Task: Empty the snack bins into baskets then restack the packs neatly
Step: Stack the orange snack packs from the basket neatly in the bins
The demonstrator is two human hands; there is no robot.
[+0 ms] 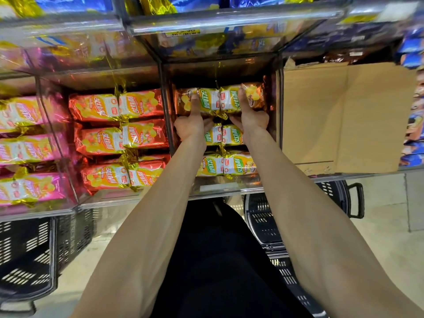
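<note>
Both my arms reach into the middle clear bin (236,190) of the shelf. My left hand (191,123) grips a brown-ended snack pack (195,101) at the back of the bin, thumb laid on top. My right hand (250,118) grips the pack beside it (243,97) the same way, thumb on top and fingers under. The two packs lie side by side, ends touching. Below them, two more rows of the same yellow-green packs (226,164) fill the bin toward the front edge.
Red packs (119,134) fill the bin to the left and pink packs (25,150) the one beyond. A cardboard sheet (344,115) lines the bin on the right. Black baskets stand on the floor at left (29,255) and right (266,223).
</note>
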